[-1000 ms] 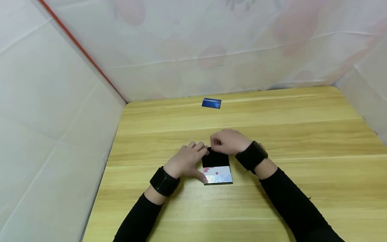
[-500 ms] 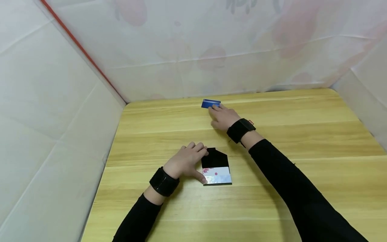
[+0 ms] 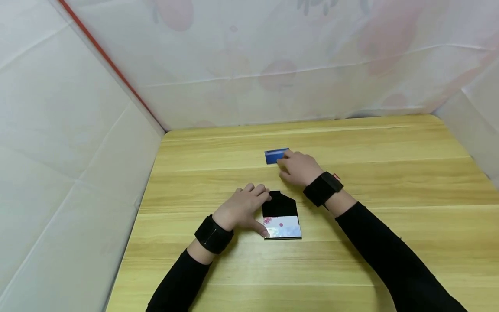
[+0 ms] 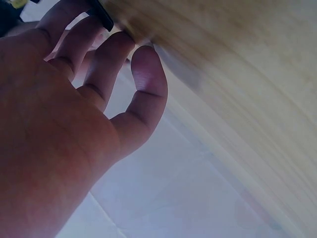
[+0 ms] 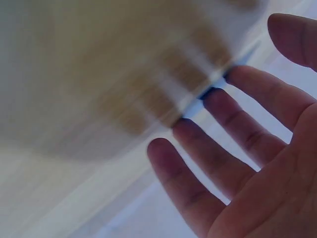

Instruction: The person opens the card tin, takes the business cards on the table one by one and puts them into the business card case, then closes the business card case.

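Observation:
A black card holder [image 3: 279, 204] lies on the table with its flap folded back, a white printed card [image 3: 288, 224] showing in its near half. Along its left side, my left hand [image 3: 246, 208] holds it, thumb at the near corner and fingertips at the far one. The left wrist view shows a black edge of the holder [image 4: 101, 16] by those fingers. Farther back, my right hand [image 3: 299, 169] presses its fingertips onto a blue card [image 3: 273, 156] that lies flat. Fairly straight fingers [image 5: 213, 153] reach that card's blue edge [image 5: 195, 105] in the right wrist view.
The wooden table [image 3: 374, 173] carries all of this. A pale patterned sheet [image 3: 249, 78] stands behind its far edge, and another white sheet [image 3: 78, 182] rises along the left side.
My right hand left the holder's flap, reached the blue card near the far edge and slid it closer, turning it slightly. My left hand kept its place on the holder.

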### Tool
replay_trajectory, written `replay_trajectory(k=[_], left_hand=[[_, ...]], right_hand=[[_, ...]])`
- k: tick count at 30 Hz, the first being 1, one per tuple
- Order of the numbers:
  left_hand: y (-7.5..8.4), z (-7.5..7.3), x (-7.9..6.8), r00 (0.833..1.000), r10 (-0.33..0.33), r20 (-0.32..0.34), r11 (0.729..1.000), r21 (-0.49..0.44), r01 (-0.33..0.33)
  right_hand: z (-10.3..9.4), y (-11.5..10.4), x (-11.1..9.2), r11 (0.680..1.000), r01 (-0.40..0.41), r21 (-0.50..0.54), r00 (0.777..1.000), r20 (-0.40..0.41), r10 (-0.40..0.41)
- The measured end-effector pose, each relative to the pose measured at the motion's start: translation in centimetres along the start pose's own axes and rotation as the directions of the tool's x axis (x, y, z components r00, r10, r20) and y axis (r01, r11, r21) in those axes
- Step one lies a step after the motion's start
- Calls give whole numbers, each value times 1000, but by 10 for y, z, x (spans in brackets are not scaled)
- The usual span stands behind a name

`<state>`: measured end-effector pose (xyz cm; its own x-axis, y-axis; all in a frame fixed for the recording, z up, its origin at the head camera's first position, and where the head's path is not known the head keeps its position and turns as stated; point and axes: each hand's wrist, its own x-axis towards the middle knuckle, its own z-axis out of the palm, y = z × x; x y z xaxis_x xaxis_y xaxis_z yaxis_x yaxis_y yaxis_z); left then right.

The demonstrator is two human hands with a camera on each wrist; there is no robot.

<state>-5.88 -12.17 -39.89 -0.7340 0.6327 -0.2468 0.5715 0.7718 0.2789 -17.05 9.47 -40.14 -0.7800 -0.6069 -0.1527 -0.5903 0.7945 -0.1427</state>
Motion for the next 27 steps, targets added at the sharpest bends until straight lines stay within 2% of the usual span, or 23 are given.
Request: replay_trajectory(k=[5, 12, 19, 27], left_hand=[[0, 2, 1, 1000, -2, 2, 1000, 11, 2], [0, 2, 4, 1000, 10, -8, 1000, 18, -10], [-2, 4, 5, 1000, 1, 1, 1000, 18, -1], [-3, 5, 4, 1000, 7, -5, 1000, 8, -7]], right_hand=[[2, -10, -23, 1000, -4, -11, 1000, -22, 4], [1, -14, -42, 998, -55, 12, 997, -45, 55], [2, -8, -44, 986, -113, 121, 992, -46, 119], [9, 6, -40, 969, -159, 191, 986, -10, 164]])
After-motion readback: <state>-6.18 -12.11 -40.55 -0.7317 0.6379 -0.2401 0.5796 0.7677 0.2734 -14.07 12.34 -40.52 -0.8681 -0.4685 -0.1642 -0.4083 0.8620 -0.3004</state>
